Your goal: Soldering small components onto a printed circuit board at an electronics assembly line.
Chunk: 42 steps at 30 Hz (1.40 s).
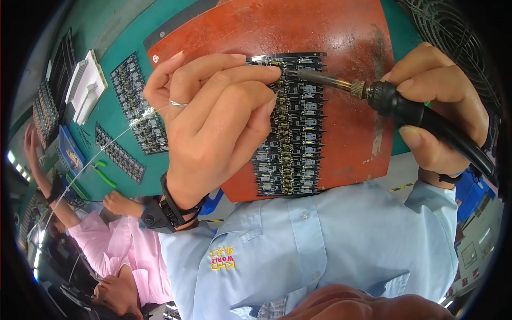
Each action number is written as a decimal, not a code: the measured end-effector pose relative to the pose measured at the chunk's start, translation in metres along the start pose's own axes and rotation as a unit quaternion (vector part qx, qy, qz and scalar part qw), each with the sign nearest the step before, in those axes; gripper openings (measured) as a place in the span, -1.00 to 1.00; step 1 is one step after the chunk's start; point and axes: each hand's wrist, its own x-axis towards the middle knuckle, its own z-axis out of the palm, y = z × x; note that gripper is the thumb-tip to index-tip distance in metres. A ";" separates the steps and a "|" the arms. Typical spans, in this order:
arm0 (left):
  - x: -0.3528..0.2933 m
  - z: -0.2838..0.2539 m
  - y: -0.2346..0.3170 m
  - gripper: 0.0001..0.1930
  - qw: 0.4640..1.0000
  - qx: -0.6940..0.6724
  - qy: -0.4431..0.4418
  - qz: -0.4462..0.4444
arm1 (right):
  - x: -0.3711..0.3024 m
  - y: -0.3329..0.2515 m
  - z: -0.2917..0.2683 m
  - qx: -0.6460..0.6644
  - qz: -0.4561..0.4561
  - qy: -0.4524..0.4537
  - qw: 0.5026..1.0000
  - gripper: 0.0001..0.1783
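Note:
My right hand (448,96) grips a soldering iron (389,100) by its black handle. The iron's metal tip points left and reaches the upper part of a black circuit board panel (310,144), close to my left fingertips. A thin silvery solder wire (96,156) runs from the lower left into my left hand (213,117), which is closed with finger and thumb pinched over the panel. The wire's end at the fingertips is too small to make out. Rows of small components cover the panel, which lies on a reddish-brown board (349,144). My left hand hides the panel's upper left part.
More circuit board panels (140,98) lie on the green table (114,61) to the left. Near them are green-handled pliers (104,175), a blue tray (70,149) and a white holder (85,88). A co-worker in pink sits at lower left. A black fan guard (448,32) stands at upper right.

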 end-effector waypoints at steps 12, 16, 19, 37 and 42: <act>-0.003 0.000 -0.002 -0.91 0.999 -0.049 0.000 -0.017 | 0.001 -0.004 0.008 -0.041 -0.064 0.023 0.997 -0.60; -0.004 -0.001 -0.003 -0.91 0.998 -0.060 0.000 -0.013 | 0.001 -0.003 0.007 -0.039 -0.050 0.024 0.998 -0.58; -0.003 -0.002 -0.002 -0.90 0.997 -0.068 -0.006 -0.028 | 0.001 -0.003 0.007 -0.046 -0.055 0.020 0.997 -0.58; -0.003 0.003 0.000 -0.81 0.990 -0.122 0.055 -0.054 | -0.011 0.011 0.002 -0.025 -0.079 0.045 0.996 -0.55; -0.002 0.007 0.006 -0.67 0.985 -0.153 0.040 -0.066 | -0.003 -0.002 0.006 -0.022 -0.076 0.039 0.996 -0.56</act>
